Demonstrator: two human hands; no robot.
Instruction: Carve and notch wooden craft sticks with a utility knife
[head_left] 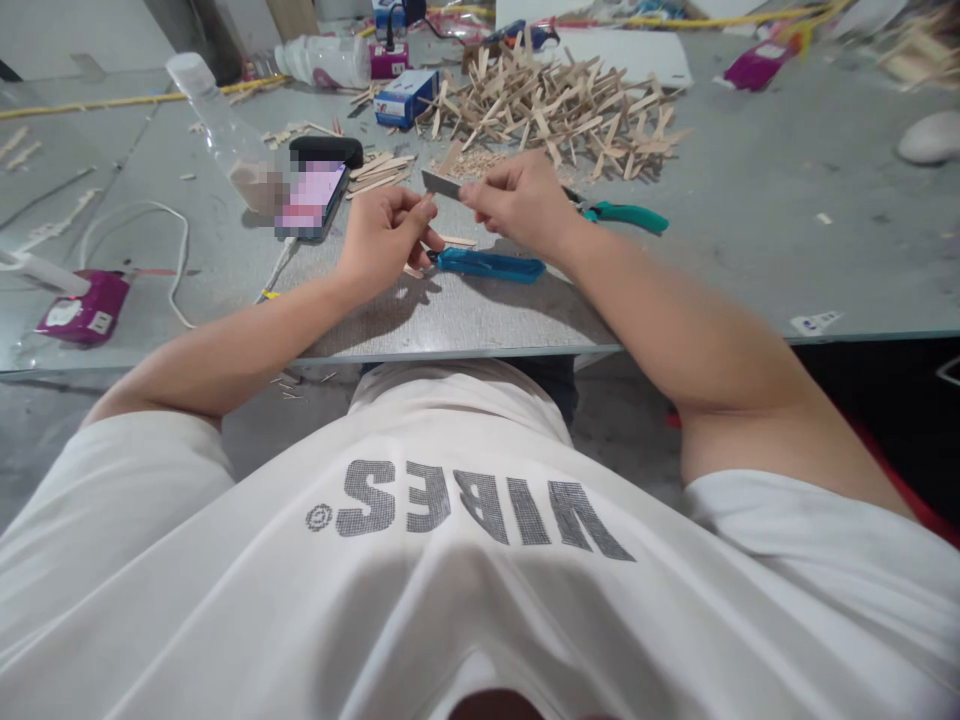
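Note:
My left hand (pixel 386 238) and my right hand (pixel 521 203) meet above the grey table (pixel 750 230), both pinching a small flat grey strip (pixel 441 183), perhaps a file or sanding block. The left fingers are curled and may also hold a small wooden piece, too small to make out. Below the hands lie a thin wooden stick (pixel 456 241) and a blue cutter (pixel 491 265). Teal-handled pliers (pixel 622 214) lie just right of my right hand.
A big heap of glued wooden stick pieces (pixel 559 105) lies behind the hands. A phone (pixel 315 195), a plastic bottle (pixel 225 130), a small blue box (pixel 405 97), loose sticks (pixel 379 172), a purple packet (pixel 84 310) and a white cable (pixel 176 260) occupy the left.

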